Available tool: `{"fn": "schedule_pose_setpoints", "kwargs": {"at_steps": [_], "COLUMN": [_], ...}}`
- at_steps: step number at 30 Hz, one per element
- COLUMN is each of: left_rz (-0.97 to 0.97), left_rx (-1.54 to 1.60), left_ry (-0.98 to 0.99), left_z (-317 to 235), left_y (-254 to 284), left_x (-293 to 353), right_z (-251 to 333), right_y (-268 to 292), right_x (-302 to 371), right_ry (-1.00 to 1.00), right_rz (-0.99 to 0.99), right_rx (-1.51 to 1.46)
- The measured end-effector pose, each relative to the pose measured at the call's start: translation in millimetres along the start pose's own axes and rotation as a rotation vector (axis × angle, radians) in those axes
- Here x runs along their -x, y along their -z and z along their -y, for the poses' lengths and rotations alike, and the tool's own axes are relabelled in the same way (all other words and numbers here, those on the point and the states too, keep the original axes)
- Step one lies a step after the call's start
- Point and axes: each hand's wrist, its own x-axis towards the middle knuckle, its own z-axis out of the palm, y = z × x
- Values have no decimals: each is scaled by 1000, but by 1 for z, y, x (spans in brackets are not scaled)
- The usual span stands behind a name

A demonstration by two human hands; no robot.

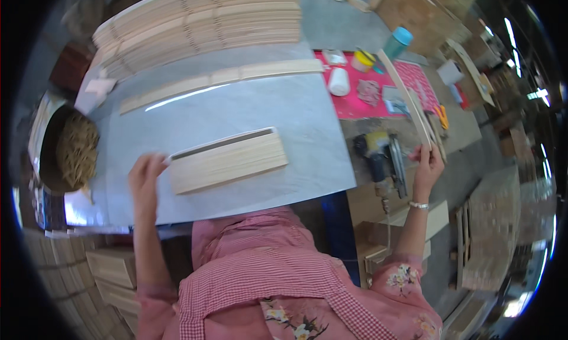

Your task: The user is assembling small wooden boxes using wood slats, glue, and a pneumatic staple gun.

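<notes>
My left hand (146, 175) rests on the grey worktable (260, 106), its fingertips touching the left end of a flat bundle of pale wooden slats (228, 161) set against a thin white rail. My right hand (427, 165) is raised to the right of the table and grips the lower end of a few long thin wooden strips (407, 94) that slant up and away to the left. A bracelet circles my right wrist.
A large stack of slats (201, 23) fills the table's far side, with one long row of strips (225, 78) before it. A nail gun (381, 159) lies to the right. A pink mat (378, 86) holds bottles, a cup and scissors. A basket of shavings (74, 148) is left.
</notes>
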Motion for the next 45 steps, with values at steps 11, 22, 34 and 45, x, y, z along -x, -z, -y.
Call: {"fn": "schedule_pose_setpoints", "kwargs": {"at_steps": [11,22,34,45], "left_rz": [288,485,755,217], "left_rx": [221,447,86,274], "left_ry": [-62,272,146,10], "left_z": [-37,-39,-20,34], "left_y": [-78,-34,10,26], "left_x": [2,24,-7,-45], "right_z": [126,163,143,79], "right_y": [-177,-226,-251,-258], "right_x": [136,138,43,45], "right_ry": [212,621,104,147], "right_rz": [507,848,893,936], "right_rx": [-167,-244,-391,-217]}}
